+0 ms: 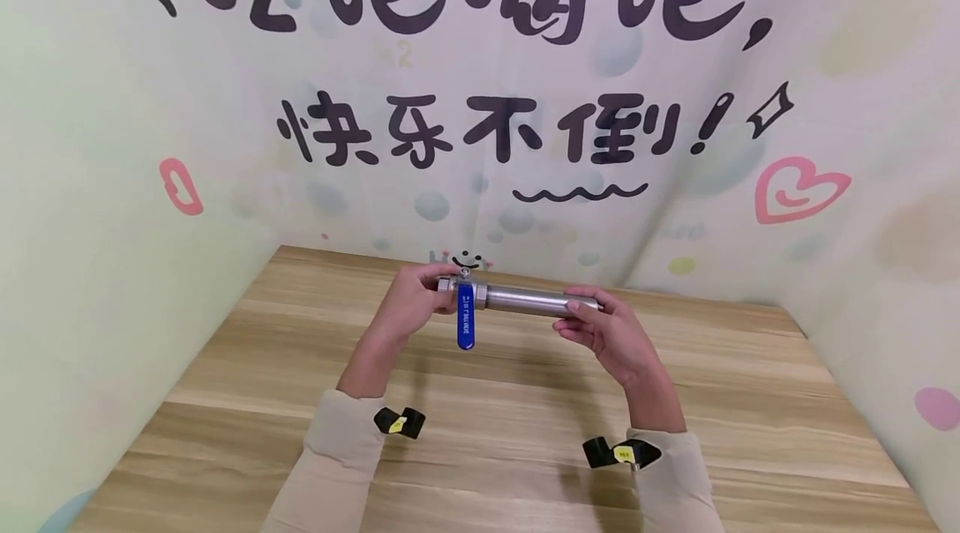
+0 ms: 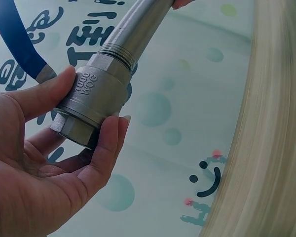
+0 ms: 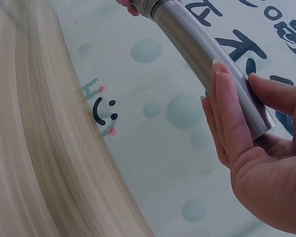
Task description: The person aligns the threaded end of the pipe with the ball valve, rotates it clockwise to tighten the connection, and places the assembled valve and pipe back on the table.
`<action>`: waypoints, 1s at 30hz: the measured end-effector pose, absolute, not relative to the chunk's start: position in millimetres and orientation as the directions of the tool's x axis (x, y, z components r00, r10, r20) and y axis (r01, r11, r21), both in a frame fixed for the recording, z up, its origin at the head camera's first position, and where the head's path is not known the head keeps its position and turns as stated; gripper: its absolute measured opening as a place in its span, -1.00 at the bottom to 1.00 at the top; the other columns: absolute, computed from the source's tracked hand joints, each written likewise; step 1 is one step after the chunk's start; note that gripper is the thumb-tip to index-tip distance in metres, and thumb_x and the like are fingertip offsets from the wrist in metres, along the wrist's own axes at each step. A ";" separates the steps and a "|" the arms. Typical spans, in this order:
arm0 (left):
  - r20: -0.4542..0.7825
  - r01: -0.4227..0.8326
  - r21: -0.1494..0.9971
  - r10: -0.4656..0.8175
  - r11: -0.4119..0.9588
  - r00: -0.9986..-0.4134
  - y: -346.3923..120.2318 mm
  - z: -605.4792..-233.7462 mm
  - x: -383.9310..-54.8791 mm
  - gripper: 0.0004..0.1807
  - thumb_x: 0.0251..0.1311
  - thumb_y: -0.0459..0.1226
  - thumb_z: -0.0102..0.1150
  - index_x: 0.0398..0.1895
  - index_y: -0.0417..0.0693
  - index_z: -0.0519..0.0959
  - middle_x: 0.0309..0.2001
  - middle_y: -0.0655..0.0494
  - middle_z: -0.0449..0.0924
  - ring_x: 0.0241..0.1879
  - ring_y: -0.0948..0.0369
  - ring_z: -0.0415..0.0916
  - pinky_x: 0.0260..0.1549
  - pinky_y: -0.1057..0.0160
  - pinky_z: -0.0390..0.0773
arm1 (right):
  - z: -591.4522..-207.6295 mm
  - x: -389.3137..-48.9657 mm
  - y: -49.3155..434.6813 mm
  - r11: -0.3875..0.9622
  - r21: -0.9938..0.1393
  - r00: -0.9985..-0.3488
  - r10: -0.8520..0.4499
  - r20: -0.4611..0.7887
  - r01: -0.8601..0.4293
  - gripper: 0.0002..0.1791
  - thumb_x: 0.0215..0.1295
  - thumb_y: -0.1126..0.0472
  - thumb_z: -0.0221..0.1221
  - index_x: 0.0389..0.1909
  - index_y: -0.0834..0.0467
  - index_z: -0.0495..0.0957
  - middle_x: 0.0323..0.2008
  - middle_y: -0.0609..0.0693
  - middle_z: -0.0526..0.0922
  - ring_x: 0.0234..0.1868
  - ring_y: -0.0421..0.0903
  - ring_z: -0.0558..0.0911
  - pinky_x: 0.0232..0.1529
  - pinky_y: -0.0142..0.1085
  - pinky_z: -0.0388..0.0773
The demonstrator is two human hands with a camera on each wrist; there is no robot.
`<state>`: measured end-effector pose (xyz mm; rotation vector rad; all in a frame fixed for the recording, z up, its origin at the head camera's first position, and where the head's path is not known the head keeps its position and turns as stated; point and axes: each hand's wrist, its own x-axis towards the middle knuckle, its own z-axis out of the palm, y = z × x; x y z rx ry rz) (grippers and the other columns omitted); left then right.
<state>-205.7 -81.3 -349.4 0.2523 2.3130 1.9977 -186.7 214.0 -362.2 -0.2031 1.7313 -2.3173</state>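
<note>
Raised above the table, a silver ball valve [image 2: 96, 89] with a blue lever handle [image 1: 466, 318] is joined at its right end to a metal pipe [image 1: 528, 300]. My left hand [image 1: 411, 301] grips the valve body between thumb and fingers, and its hexagonal end [image 2: 75, 131] shows near the palm. "1000 WOG" is marked on the body in the left wrist view. My right hand [image 1: 611, 335] holds the pipe's far end, thumb on one side and fingers on the other. Threads [image 2: 117, 53] show where pipe and valve meet. The handle points toward me in the head view.
A wood-grain table [image 1: 480, 425] lies below both hands. Behind it stands a pale wall covering [image 1: 480, 216] with dark lettering and bubble shapes, and similar walls flank both sides. A black wrist mount [image 1: 401, 422] sits on the left sleeve, another black mount [image 1: 621, 453] on the right.
</note>
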 end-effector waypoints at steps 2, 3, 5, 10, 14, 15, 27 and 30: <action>0.052 0.076 0.987 0.168 0.140 -0.984 -81.8 -349.7 -205.2 -0.63 0.16 -0.50 0.17 0.07 -0.23 0.60 -0.09 -0.18 0.58 -0.35 0.14 0.55 -0.27 0.23 0.68 | -362.6 -187.4 213.6 -0.264 -0.958 -0.961 -0.274 -0.036 0.111 -0.52 0.36 0.29 0.15 0.18 0.44 0.27 -0.24 0.09 0.64 -0.34 -0.09 0.74 -0.17 -0.30 0.68; 0.052 0.076 0.987 0.167 0.141 -0.985 -81.9 -349.8 -205.1 -0.63 0.16 -0.51 0.17 0.07 -0.23 0.60 -0.09 -0.18 0.58 -0.34 0.14 0.55 -0.27 0.23 0.68 | -363.0 -187.9 213.4 -0.261 -0.958 -0.962 -0.271 -0.041 0.115 -0.53 0.37 0.29 0.15 0.18 0.43 0.28 -0.24 0.09 0.64 -0.34 -0.09 0.74 -0.17 -0.30 0.68; 0.052 0.076 0.987 0.167 0.143 -0.985 -82.2 -350.0 -204.9 -0.63 0.16 -0.51 0.17 0.07 -0.23 0.60 -0.08 -0.18 0.58 -0.34 0.14 0.55 -0.27 0.23 0.68 | -363.3 -188.5 212.8 -0.251 -0.960 -0.964 -0.261 -0.054 0.122 -0.53 0.38 0.26 0.15 0.18 0.42 0.30 -0.23 0.09 0.64 -0.34 -0.09 0.74 -0.17 -0.31 0.68; 0.049 0.073 0.989 0.171 0.132 -0.984 -82.7 -350.3 -205.4 -0.61 0.15 -0.52 0.16 0.08 -0.23 0.60 -0.12 -0.16 0.58 -0.34 0.16 0.53 -0.26 0.23 0.68 | -363.7 -189.1 212.2 -0.242 -0.960 -0.968 -0.237 -0.080 0.138 -0.60 0.37 0.25 0.15 0.15 0.32 0.37 -0.20 0.08 0.64 -0.32 -0.08 0.74 -0.15 -0.31 0.68; 0.045 0.066 0.991 0.172 0.120 -0.984 -83.3 -351.4 -206.5 -0.59 0.15 -0.54 0.15 0.10 -0.23 0.60 -0.14 -0.15 0.58 -0.33 0.17 0.52 -0.25 0.23 0.68 | -363.8 -188.7 212.8 -0.273 -0.952 -0.968 -0.239 -0.069 0.135 -0.61 0.34 0.40 0.12 0.17 0.23 0.38 -0.14 0.11 0.61 -0.29 -0.06 0.74 -0.12 -0.29 0.67; 0.042 0.063 0.991 0.172 0.119 -0.984 -83.3 -351.6 -206.7 -0.59 0.15 -0.54 0.14 0.10 -0.23 0.59 -0.13 -0.15 0.58 -0.33 0.16 0.52 -0.25 0.23 0.68 | -363.7 -188.6 213.0 -0.280 -0.951 -0.969 -0.241 -0.063 0.132 -0.60 0.33 0.43 0.10 0.18 0.21 0.38 -0.13 0.12 0.59 -0.28 -0.06 0.74 -0.11 -0.29 0.67; 0.025 0.046 0.991 0.168 0.124 -0.985 -83.5 -352.3 -207.8 -0.57 0.15 -0.53 0.16 0.13 -0.21 0.58 -0.09 -0.18 0.57 -0.31 0.15 0.52 -0.22 0.21 0.68 | -363.9 -188.6 214.6 -0.267 -0.956 -0.967 -0.249 -0.051 0.120 -0.66 0.32 0.37 0.16 0.10 0.19 0.43 -0.21 0.08 0.64 -0.31 -0.09 0.74 -0.15 -0.31 0.68; 0.029 0.050 0.991 0.165 0.124 -0.986 -83.6 -351.7 -207.8 -0.57 0.14 -0.54 0.16 0.12 -0.21 0.59 -0.08 -0.19 0.57 -0.31 0.15 0.51 -0.23 0.21 0.68 | -364.1 -189.0 214.7 -0.269 -0.955 -0.967 -0.250 -0.055 0.124 -0.71 0.33 0.33 0.18 0.05 0.17 0.46 -0.24 0.08 0.66 -0.32 -0.09 0.74 -0.16 -0.31 0.68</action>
